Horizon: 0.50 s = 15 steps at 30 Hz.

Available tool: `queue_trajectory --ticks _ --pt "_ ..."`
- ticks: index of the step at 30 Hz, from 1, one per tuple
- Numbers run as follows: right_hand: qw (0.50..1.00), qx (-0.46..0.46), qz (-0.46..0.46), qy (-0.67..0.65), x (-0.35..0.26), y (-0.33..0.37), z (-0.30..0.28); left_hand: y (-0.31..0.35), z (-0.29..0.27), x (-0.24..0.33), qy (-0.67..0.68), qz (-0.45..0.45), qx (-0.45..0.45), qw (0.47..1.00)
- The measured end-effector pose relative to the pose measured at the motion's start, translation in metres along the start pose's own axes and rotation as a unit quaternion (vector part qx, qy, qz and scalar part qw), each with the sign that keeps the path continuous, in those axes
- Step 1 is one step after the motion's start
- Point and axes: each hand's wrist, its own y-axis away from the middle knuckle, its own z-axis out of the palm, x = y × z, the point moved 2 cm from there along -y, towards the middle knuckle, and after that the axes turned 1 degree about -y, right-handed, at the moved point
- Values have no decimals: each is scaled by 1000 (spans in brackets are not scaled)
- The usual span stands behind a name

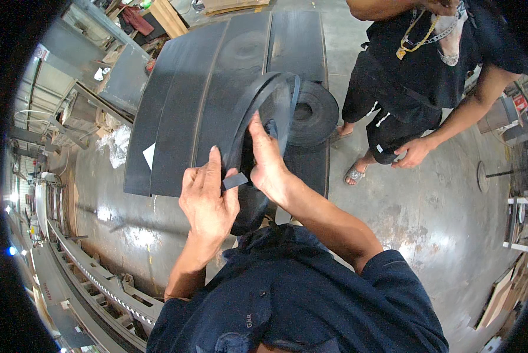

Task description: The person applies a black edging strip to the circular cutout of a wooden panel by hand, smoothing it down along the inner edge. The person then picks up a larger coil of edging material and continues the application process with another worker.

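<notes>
Head view: left hand [208, 203] pinches the strip end [235, 180]; right hand [264, 159] grips the loop [263, 100] of black strip. Loose coils could spring free if either pinch slackens.

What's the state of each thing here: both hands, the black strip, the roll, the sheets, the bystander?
Left hand: closed, pinching the strip's loose end between thumb and fingers.
Right hand: gripping the looped strip from the side.
Black strip: bent into a loop, held up off the floor.
Strip roll: wound, lying flat on the sheets.
Black sheets: laid flat, side by side on the floor.
Bystander: standing beside the sheets, hands empty.
</notes>
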Motion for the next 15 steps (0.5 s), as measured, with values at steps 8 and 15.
queue_trajectory --ticks 8,15 --pt "999 28 13 -41 10 -9 1 -3 -4 -4 -70 -5 23 997" --pt "998 29 54 1 16 -8 11 -1 -12 -13 -129 34 18 991"
